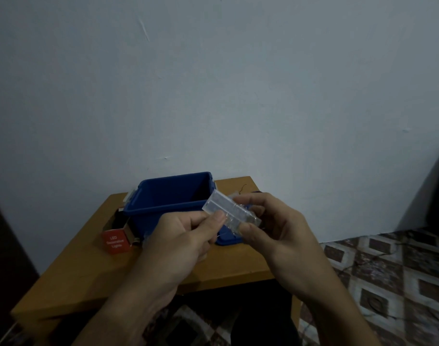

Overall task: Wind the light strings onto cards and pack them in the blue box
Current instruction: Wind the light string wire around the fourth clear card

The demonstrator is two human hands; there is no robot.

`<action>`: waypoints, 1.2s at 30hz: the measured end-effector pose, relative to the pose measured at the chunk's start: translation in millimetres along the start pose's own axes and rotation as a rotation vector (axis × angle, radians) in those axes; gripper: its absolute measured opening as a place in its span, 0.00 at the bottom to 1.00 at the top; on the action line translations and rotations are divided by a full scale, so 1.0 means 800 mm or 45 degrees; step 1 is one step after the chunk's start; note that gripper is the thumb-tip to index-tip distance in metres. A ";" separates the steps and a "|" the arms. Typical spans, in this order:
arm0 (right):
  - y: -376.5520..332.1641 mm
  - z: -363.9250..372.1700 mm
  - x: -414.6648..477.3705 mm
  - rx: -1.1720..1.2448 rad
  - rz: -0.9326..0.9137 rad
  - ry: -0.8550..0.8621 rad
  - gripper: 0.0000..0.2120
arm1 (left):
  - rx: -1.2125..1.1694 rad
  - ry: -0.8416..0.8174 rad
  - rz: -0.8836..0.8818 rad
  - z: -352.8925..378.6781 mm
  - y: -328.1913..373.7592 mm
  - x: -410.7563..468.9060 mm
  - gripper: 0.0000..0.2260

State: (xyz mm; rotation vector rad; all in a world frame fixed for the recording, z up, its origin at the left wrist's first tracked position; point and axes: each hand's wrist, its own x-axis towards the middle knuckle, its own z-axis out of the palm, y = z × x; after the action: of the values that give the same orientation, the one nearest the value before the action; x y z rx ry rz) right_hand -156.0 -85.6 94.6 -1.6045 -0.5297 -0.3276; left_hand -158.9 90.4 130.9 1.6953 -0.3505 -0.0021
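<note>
An open blue box (168,196) stands on a small wooden table (88,265), white latches at its ends. In front of it I hold a clear plastic battery case (228,211) of a light string, raised above the table. My right hand (275,228) grips the case's right end, fingers curled round it. My left hand (186,236) pinches its lower left edge with thumb and forefinger. A thin wire (243,188) trails behind the case. No winding card can be made out.
A red carton (116,242) marked LED decorative lights lies open at the box's left. Something blue (228,239) lies flat under my hands, perhaps the lid. A pale wall rises behind the table. Patterned tiled floor (388,275) spreads to the right.
</note>
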 end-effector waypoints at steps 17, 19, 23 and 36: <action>0.000 0.003 0.000 -0.010 -0.002 0.140 0.14 | 0.154 0.037 -0.141 -0.010 0.005 0.000 0.12; 0.000 0.000 0.000 -0.035 -0.006 0.195 0.15 | 0.250 0.083 -0.133 -0.012 0.004 0.000 0.11; -0.001 -0.007 0.001 -0.035 0.002 0.230 0.14 | 0.387 0.098 -0.089 -0.014 0.009 -0.005 0.10; 0.006 -0.010 -0.002 -0.339 0.121 -0.003 0.14 | 1.239 -0.127 0.628 -0.027 0.044 -0.009 0.08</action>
State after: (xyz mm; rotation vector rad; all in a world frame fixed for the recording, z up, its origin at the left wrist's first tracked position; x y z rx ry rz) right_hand -154.0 -93.5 91.1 -1.8810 -0.4223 -0.3352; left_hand -169.7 109.0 167.1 2.5146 -0.9432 0.5227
